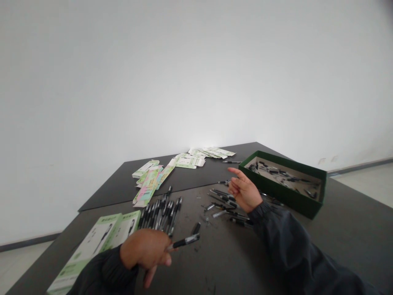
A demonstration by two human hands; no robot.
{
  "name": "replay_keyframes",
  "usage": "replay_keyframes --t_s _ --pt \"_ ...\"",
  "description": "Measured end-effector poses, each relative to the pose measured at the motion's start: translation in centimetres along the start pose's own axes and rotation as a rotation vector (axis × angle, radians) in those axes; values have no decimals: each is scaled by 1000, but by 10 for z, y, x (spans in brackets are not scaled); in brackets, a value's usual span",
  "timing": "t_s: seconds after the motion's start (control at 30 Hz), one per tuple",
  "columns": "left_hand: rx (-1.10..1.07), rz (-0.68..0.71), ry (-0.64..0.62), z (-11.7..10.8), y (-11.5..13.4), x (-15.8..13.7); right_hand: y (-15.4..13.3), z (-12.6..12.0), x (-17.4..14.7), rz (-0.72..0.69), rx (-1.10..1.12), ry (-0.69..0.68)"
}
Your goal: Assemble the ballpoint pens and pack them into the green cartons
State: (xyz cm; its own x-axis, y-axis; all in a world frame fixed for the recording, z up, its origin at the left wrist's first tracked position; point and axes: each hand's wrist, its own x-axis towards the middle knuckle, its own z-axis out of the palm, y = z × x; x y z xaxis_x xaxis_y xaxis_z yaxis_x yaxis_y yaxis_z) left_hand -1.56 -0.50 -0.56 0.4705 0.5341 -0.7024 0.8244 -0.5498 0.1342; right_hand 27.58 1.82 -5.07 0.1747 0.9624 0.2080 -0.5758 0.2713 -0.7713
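My left hand (149, 248) is closed around a pen (186, 241) with a clear barrel and black parts, which sticks out to the right. Just behind that hand lies a row of pens (158, 213), and a small black cap (196, 228) rests past the held pen. My right hand (244, 189) hovers over loose pens and pen parts (225, 198), its index finger stretched out and the other fingers partly curled. Nothing clearly shows in its grip. By its fingertips lies another pen piece (222, 182); whether they touch, I cannot tell.
A green open box (285, 198) holding pen parts stands at the right. Two white-and-green pen boxes (92, 241) lie at the left front. Flattened cartons (150, 186) and further cartons (187, 160) are spread toward the wall. Small bits litter the dark table (227, 262).
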Motion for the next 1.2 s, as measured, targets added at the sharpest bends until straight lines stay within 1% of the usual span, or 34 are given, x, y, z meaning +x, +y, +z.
replay_keyframes --t_s 0.07,0.13,0.2,0.3,0.4,0.5,0.6,0.67,0.77,0.93,1.1,1.2 --pt "7 -8 25 0 -1 1 2 -2 1 4 36 3" --pt "39 -26 22 1 -2 2 4 -3 1 21 62 8" --pt "46 -14 15 3 -4 4 4 -4 1 27 72 22" --pt "23 36 31 5 -6 5 3 -2 1 -11 71 43" --pt "36 14 31 3 -4 3 1 1 0 -42 39 27" --pt "81 3 21 -1 2 -1 1 2 0 -6 32 7" --pt "78 -10 25 -4 7 -4 0 1 1 46 87 9" --pt "72 -39 22 -3 7 -3 -1 1 1 90 124 8" --pt "77 -39 -2 2 1 2 -3 1 0 126 152 3" --pt "29 5 17 6 -5 6 -4 1 0 123 175 -17" --pt "-10 -4 -46 2 1 4 -5 3 -2 120 208 -29" --pt "-12 8 -59 2 2 3 -4 4 -3 73 211 -33"
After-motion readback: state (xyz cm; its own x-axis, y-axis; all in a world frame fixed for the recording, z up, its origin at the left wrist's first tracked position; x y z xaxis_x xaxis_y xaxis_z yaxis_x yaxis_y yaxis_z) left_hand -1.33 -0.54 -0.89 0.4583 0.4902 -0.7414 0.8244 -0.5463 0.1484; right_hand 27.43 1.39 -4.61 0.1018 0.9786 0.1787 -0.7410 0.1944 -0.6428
